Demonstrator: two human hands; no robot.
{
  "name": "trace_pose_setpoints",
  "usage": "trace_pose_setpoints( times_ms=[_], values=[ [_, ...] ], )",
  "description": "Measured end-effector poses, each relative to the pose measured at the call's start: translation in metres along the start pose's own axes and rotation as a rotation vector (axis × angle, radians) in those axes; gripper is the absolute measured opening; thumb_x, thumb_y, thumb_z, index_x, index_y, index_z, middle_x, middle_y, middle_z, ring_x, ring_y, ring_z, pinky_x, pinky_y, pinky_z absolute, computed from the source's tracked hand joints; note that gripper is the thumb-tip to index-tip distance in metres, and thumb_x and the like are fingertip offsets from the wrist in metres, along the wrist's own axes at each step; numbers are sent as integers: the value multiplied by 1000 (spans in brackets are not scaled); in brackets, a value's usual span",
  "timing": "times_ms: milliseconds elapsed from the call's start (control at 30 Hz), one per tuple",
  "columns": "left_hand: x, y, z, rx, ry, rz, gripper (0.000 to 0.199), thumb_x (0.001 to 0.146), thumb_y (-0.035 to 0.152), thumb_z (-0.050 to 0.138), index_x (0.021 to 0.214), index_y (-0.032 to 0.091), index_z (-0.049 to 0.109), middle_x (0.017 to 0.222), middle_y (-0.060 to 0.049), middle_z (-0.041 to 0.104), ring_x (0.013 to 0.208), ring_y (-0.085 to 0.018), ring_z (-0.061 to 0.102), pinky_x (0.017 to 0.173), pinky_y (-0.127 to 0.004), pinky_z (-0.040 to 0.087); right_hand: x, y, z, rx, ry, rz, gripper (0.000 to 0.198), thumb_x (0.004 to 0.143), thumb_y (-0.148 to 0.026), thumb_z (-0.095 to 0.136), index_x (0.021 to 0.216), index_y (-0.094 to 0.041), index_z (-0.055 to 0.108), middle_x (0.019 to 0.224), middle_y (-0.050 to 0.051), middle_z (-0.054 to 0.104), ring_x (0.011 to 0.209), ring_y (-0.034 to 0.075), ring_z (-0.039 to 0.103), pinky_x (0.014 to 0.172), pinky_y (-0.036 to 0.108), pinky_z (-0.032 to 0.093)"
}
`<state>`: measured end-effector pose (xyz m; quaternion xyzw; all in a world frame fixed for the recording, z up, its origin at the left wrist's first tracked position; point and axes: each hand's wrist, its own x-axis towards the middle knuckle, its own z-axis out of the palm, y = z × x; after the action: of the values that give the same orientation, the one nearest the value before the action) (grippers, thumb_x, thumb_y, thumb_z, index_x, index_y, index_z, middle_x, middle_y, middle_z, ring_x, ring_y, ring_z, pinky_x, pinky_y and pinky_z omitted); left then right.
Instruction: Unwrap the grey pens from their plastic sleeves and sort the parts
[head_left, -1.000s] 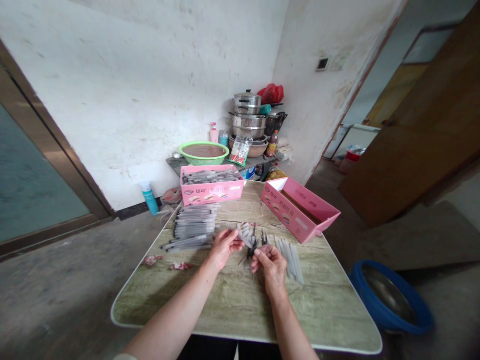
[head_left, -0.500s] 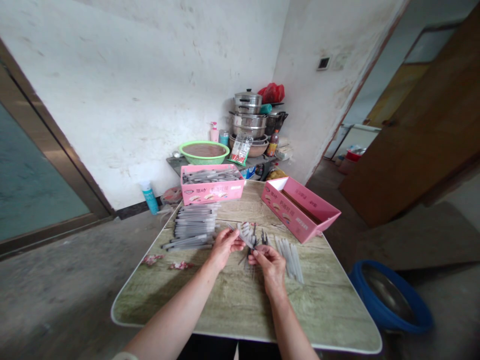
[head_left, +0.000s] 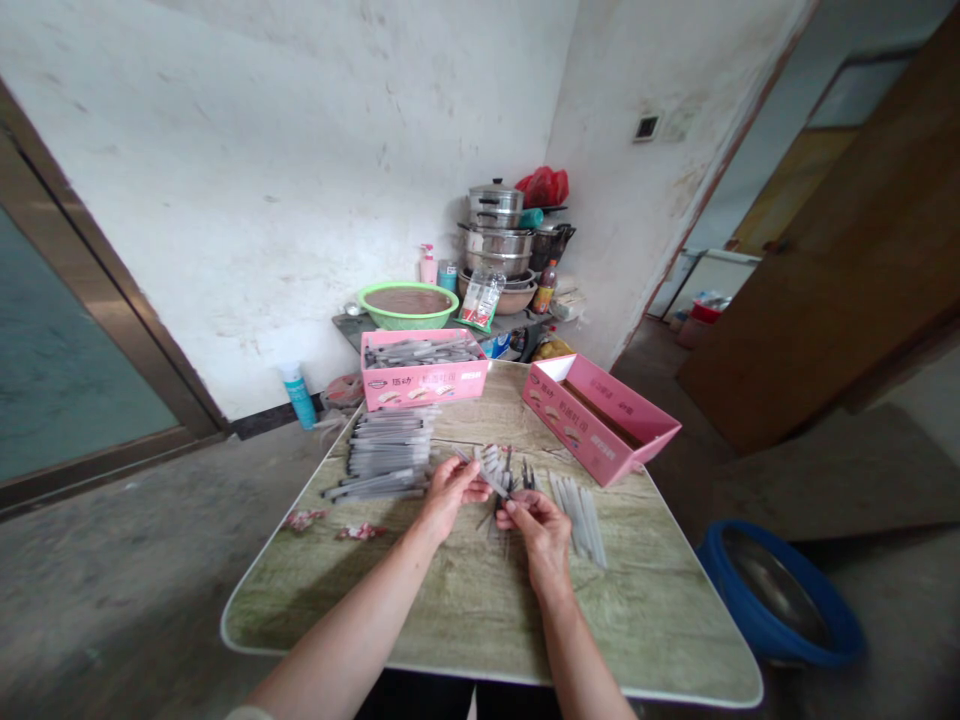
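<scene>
Over the middle of the table, a slim translucent pen (head_left: 493, 484) slants down to the right between my two hands. My left hand (head_left: 453, 487) pinches its upper left part. At the lower right end my right hand (head_left: 537, 519) has thumb and fingers closed on it, near a dark tip. Beneath the hands lie dark thin pen parts (head_left: 528, 474) and small white pieces (head_left: 491, 458), partly hidden. To the left is a stacked row of grey pens (head_left: 388, 445) with dark ends. Several clear pen barrels (head_left: 579, 515) lie beside my right hand.
A pink box (head_left: 425, 387) full of pens stands at the table's back left; another pink box (head_left: 600, 430) sits angled at the right edge. Behind are a green basin (head_left: 409, 318) and stacked steel pots (head_left: 496, 240). A blue tub (head_left: 840, 640) is on the floor at right.
</scene>
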<state>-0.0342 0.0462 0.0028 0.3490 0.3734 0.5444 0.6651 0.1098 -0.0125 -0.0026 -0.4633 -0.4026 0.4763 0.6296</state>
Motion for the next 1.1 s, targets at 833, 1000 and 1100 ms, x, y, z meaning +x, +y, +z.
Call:
trace_pose_setpoints(
  times_ms=[833, 1000, 1100],
  values=[
    [-3, 4, 2, 14, -33, 40, 40, 65, 43, 77, 84, 12, 59, 66, -4, 69, 58, -16, 67, 55, -24, 54, -5, -1, -1, -211, -1, -21, 45, 86, -56, 50, 67, -16, 61, 48, 0, 60, 31, 9, 44, 31, 19, 31],
    [-2, 4, 2, 26, -27, 47, 40, 66, 43, 77, 84, 13, 58, 66, -4, 68, 59, -16, 67, 55, -24, 54, -5, -3, 0, -163, -29, -22, 32, 80, -49, 63, 77, -17, 60, 55, -2, 63, 34, 9, 47, 34, 19, 35],
    [-3, 3, 2, 26, -47, 40, 39, 66, 41, 77, 85, 13, 58, 67, -4, 69, 59, -17, 67, 55, -24, 54, -5, -2, 0, -187, -23, -19, 35, 82, -50, 59, 69, -17, 59, 50, -2, 60, 32, 9, 44, 32, 19, 31]
  ],
)
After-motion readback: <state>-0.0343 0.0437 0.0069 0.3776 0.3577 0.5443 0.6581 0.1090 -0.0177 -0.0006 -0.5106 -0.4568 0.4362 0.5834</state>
